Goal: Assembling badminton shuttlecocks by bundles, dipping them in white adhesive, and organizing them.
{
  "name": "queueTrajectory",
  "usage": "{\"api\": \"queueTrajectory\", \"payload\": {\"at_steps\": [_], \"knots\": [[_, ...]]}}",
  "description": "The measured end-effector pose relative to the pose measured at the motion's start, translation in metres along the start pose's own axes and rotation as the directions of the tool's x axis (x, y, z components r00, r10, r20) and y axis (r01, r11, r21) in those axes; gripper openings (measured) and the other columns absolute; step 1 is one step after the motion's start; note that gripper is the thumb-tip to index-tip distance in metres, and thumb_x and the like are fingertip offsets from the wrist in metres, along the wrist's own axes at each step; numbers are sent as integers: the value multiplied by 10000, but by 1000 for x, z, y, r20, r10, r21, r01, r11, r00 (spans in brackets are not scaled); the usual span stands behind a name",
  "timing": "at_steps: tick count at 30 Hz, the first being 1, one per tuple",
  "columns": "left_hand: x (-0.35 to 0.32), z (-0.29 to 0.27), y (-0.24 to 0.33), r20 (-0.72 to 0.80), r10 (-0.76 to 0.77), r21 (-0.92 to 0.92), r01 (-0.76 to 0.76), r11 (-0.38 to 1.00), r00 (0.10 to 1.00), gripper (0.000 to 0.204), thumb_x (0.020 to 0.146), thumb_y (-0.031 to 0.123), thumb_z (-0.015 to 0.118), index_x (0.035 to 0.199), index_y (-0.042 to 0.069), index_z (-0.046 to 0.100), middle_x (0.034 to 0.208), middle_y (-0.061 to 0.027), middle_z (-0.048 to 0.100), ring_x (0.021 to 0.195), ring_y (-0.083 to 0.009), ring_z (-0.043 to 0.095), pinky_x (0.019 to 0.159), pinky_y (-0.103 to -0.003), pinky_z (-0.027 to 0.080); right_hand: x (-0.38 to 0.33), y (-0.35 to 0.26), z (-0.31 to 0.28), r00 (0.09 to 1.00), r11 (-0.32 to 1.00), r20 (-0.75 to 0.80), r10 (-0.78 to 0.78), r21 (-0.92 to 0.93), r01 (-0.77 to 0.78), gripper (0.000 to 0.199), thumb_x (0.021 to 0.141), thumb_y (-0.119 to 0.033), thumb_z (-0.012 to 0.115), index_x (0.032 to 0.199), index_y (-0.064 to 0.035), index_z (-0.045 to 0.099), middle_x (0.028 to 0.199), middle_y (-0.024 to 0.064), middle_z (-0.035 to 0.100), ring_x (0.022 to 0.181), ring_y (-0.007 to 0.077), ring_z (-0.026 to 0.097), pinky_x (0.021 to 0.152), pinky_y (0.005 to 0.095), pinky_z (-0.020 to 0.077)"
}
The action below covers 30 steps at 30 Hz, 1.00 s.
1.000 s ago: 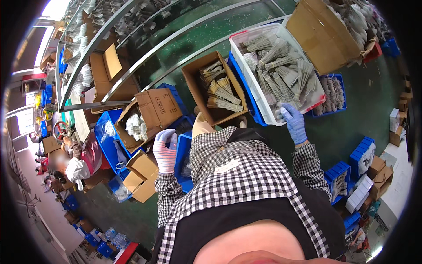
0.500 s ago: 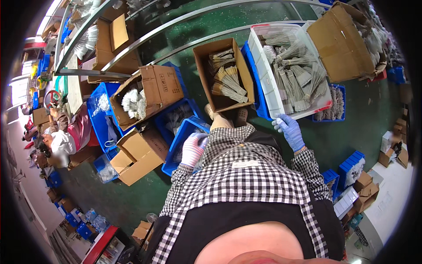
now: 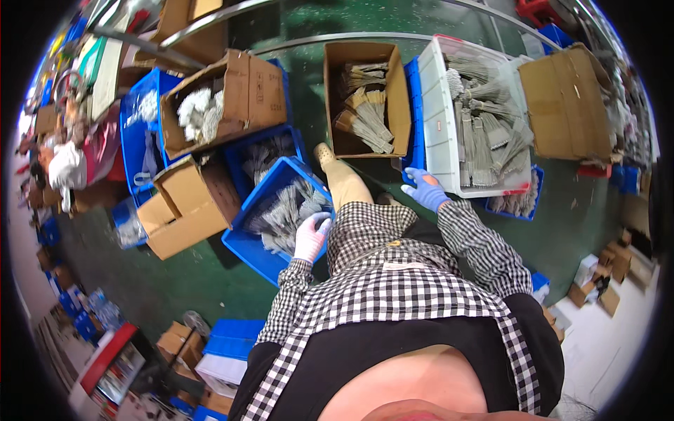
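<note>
My left hand (image 3: 309,239), in a white and pink striped glove, hangs over the near right side of a blue bin (image 3: 246,247). Its fingers look loosely spread, with nothing visible in them. Inside that bin lie bundles of thin grey-white wires (image 3: 281,214). My right hand (image 3: 427,191), in a bluish glove with an orange patch on its back, is beside the near left corner of a white plastic crate (image 3: 437,123). Its fingers are apart and hold nothing I can see; whether they touch the crate is unclear. More wire bundles (image 3: 484,137) fill the crate.
An open cardboard box (image 3: 401,105) with wire bundles stands ahead, beside a blue bin (image 3: 414,112). More cartons (image 3: 256,95) and blue bins crowd the left. Another carton (image 3: 569,105) stands right of the crate. A metal frame (image 3: 351,36) runs across the far side. Someone sits far left.
My right hand has come off the white crate's near edge and shifted left. The view has turned, and one foot is now farther forward. More of the blue bin under my left hand shows.
</note>
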<state>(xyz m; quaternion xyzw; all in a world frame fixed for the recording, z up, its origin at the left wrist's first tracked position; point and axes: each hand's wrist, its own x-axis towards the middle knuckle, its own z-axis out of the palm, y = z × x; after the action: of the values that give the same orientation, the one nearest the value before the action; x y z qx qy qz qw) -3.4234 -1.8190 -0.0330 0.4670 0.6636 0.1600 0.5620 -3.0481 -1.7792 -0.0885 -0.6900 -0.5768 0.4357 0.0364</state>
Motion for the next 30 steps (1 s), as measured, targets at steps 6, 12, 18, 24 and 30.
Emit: {"api": "queueTrajectory", "payload": {"at_steps": [6,12,18,24,30], "knots": [[-115,79,-97,-231,-214,-96,197,976,949,235,920,119,693,1131,18,707,1058,-107,741,986,-176,691,913,-309,523,81,7,33,988,893,145,44,-449,26,887,816,-483,748,1508,-62,387,1493,161,474,1380,332,446,1143,417,377],[-297,148,-140,-267,-533,-147,513,846,803,246,925,127,680,1138,9,710,1055,-108,736,970,-168,684,892,-306,532,150,18,119,970,799,241,17,-587,131,879,850,-427,733,1538,-67,319,1591,136,357,1448,313,365,1193,412,308],[-361,173,-162,-167,-649,-255,603,756,742,227,926,134,683,1106,-2,712,1005,-112,726,904,-175,649,839,-329,527,259,153,154,942,870,-191,276,-367,-329,438,925,-353,417,955,-80,758,1073,154,738,1030,355,700,897,470,553],[-382,130,-191,-154,-669,-273,619,736,727,217,931,67,650,1122,-22,701,1047,-138,724,945,-190,651,904,-325,512,234,57,182,967,701,139,-213,-668,251,347,944,-250,454,956,-133,781,979,148,754,959,298,729,828,454,572],[-315,73,-184,-98,-594,-344,533,773,798,234,960,65,650,1182,-4,671,1067,-84,703,934,-131,622,835,-271,517,212,42,176,964,722,211,-163,-641,262,315,904,-239,502,997,-107,772,1012,142,750,952,329,719,802,468,569]]}}
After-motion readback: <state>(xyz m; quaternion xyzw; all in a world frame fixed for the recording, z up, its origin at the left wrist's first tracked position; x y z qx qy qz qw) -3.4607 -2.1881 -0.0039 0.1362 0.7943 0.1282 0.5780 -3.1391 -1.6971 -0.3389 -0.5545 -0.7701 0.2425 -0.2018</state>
